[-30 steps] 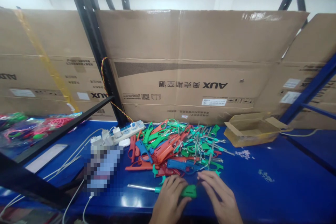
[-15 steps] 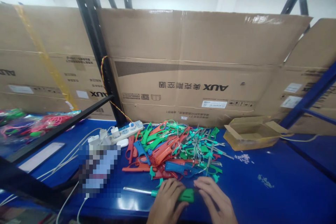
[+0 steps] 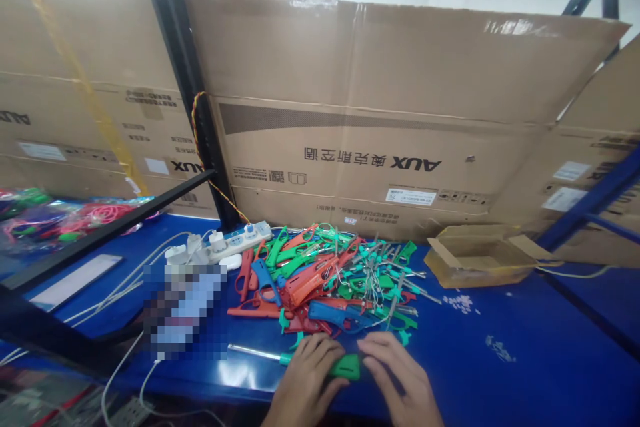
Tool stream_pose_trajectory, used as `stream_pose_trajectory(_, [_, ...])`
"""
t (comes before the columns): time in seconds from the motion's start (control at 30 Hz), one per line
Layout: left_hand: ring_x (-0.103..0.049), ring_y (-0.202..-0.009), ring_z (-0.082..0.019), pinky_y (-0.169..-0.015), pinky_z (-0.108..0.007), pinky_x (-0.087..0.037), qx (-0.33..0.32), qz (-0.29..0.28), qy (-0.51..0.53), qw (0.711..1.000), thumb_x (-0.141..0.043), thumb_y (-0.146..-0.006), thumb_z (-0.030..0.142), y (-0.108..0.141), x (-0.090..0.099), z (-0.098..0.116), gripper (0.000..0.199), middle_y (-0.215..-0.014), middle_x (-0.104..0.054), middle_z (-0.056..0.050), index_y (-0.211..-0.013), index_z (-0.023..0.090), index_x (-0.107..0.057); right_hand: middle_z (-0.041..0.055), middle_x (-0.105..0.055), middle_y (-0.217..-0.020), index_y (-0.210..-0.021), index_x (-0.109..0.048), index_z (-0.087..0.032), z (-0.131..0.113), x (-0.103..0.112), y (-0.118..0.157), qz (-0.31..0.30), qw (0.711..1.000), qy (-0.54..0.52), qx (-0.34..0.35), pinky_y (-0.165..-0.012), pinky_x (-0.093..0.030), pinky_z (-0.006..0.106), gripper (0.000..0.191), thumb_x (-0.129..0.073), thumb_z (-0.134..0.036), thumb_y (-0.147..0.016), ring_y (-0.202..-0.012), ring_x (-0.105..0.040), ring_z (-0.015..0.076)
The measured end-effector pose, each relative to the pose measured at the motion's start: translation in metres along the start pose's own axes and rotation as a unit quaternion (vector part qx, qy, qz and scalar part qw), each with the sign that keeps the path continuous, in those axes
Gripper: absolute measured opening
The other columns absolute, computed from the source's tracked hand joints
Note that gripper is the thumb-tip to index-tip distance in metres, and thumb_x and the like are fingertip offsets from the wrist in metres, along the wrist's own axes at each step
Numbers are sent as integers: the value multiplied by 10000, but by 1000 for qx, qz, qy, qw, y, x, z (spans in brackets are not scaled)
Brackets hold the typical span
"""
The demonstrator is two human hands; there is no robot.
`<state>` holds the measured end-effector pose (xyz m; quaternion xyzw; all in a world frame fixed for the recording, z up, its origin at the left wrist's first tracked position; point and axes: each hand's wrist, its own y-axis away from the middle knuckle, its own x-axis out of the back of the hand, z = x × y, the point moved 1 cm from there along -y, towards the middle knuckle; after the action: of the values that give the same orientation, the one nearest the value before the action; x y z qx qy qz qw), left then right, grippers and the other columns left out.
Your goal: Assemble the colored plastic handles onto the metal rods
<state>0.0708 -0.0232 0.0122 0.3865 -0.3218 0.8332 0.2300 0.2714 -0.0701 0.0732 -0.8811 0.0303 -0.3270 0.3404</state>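
My left hand (image 3: pixel 307 380) is wrapped round a green gas lighter (image 3: pixel 347 367) lying crosswise near the table's front edge. Its metal tube points left, out past my fingers, with a teal collar at its base; the middle is hidden under my hand. Close to the handle's right end is my right hand (image 3: pixel 397 377), its fingers bent and thumb near the fingertips. Any small thing between them is hidden. Just beyond both hands spreads a pile of lighter parts: red, blue and green handle shells (image 3: pixel 310 283), metal tubes, teal pieces and thin white wires.
An open cardboard box (image 3: pixel 480 260) stands at the back right, with small pale bits (image 3: pixel 460 303) scattered before it. At left are a power strip (image 3: pixel 240 243), white cables, a blurred-out device (image 3: pixel 187 313) and a black rack post (image 3: pixel 193 80). Cardboard sheets (image 3: pixel 380 80) line the back.
My view has tilted slightly down and shifted. The right hand has come a little closer to the lighter's handle end. My left hand keeps its hold on the lighter.
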Motion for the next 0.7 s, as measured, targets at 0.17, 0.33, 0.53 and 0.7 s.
stream_pose_trajectory(0.17, [-603, -1141, -232, -989, -372, -486, 17, 1, 10, 1000, -700, -958, 301, 0, 2, 2, 306, -1187, -708, -29, -1251, 248, -629, 30, -728, -1065, -1157, -709, -272, -7, 1, -8, -7, 1000, -1, -18, -886, -564, 171, 205, -576, -207, -1015, -978, -728, 144])
stream_pose_trajectory(0.33, [-602, -1142, -246, -995, -392, -481, 12, -1, 8, 1000, -707, -953, 283, 1, 1, 3, 321, -1209, -701, -42, -1261, 248, -624, 39, -703, -1076, -1174, -683, -267, -16, -9, -18, -21, 998, -13, -63, -901, -553, 207, 231, -519, -181, -1035, -1010, -702, 155])
stream_pose_trajectory(0.53, [-593, -1167, -268, -1011, -435, -480, 14, -2, -7, 1000, -707, -947, 235, 1, 0, 3, 328, -1254, -689, -55, -1261, 231, -611, 40, -699, -1099, -1166, -674, -274, -22, -12, -22, -55, 996, -16, -72, -898, -560, 244, 229, -500, -189, -1044, -1007, -696, 169])
stream_pose_trajectory(0.7, [-593, -1161, -270, -998, -435, -483, 20, -25, -1, 999, -685, -966, 270, 1, 1, 3, 303, -1216, -692, -57, -1256, 229, -610, 34, -721, -1123, -1152, -666, -268, -18, -6, -8, -3, 996, -20, -81, -941, -550, 217, 195, -539, -184, -1029, -1048, -706, 165])
